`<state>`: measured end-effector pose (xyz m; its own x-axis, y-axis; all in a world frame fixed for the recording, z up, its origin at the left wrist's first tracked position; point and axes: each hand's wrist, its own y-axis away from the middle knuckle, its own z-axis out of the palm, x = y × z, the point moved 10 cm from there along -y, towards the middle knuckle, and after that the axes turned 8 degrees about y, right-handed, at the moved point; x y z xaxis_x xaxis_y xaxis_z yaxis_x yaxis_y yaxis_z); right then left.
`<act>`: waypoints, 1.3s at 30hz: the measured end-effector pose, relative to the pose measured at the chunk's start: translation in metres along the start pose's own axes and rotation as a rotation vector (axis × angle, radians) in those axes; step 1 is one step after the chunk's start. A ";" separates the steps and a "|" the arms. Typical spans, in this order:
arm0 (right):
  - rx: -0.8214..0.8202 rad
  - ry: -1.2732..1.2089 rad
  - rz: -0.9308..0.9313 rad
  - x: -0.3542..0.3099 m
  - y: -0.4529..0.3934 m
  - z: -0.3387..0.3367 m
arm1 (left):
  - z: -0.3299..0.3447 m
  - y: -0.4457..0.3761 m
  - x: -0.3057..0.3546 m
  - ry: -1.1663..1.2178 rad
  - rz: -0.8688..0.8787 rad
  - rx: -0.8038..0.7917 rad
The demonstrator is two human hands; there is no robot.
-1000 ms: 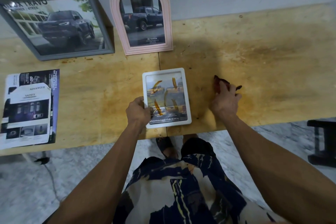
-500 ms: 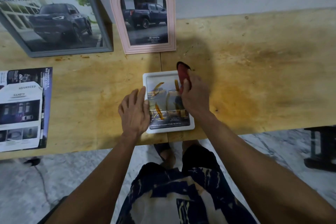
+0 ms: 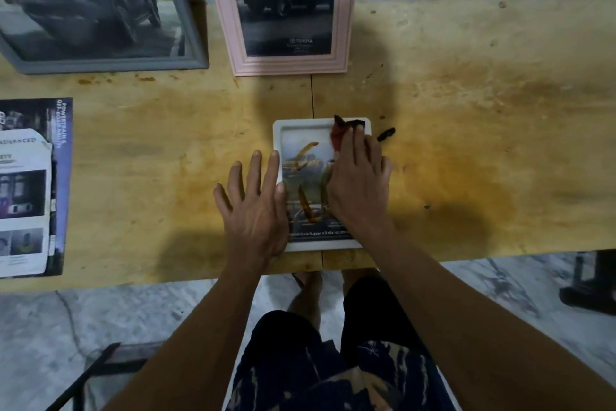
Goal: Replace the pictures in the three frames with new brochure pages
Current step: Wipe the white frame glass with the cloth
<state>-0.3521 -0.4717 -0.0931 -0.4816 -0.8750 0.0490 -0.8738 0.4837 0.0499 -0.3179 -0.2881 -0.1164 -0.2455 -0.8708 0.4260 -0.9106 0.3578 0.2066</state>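
Grey rectangular frame (image 3: 100,10) cut off at top and left, pink arched frame (image 3: 283,10) top cropped, small white frame (image 3: 278,130) partly covered by right hand (image 3: 358,184), left brochure pages (image 3: 30,187) clipped.

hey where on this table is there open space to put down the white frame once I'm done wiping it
The widest bare patch is the wooden table right of the pink arched frame and the white frame. A narrower strip lies between the brochure pages and the left hand. The back left is crowded by the grey frame; the right hand and cloth cover the centre.
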 end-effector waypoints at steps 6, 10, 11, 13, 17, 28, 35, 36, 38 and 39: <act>0.035 -0.138 0.013 -0.010 -0.003 0.007 | 0.002 -0.001 -0.003 -0.004 0.009 0.049; 0.066 -0.235 0.012 -0.020 -0.003 0.001 | 0.002 -0.002 -0.001 0.013 0.014 0.077; 0.055 -0.264 -0.004 -0.024 -0.002 0.000 | 0.001 -0.001 -0.001 0.016 0.015 0.087; 0.038 -0.308 -0.046 -0.034 -0.003 -0.002 | 0.001 -0.001 0.000 0.015 0.022 0.097; 0.045 -0.384 -0.163 -0.052 -0.005 -0.004 | 0.000 -0.003 -0.002 0.021 0.014 0.108; -0.015 -0.379 -0.472 -0.066 0.045 0.000 | 0.005 -0.003 -0.009 0.047 -0.018 0.051; -0.099 -0.315 -0.666 -0.064 0.090 0.002 | 0.008 -0.003 -0.010 0.058 -0.047 0.016; -0.145 -0.306 -0.710 -0.066 0.089 0.001 | 0.008 -0.003 -0.010 0.060 -0.051 0.014; -0.296 -0.364 -0.708 -0.062 0.073 0.001 | 0.006 -0.003 -0.009 0.066 -0.053 0.015; -0.370 -0.433 -0.635 -0.053 0.056 -0.001 | 0.006 -0.003 -0.008 0.069 -0.050 0.016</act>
<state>-0.3758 -0.3980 -0.0920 0.0430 -0.8761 -0.4801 -0.9449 -0.1918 0.2654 -0.3150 -0.2843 -0.1252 -0.1769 -0.8616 0.4758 -0.9263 0.3091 0.2154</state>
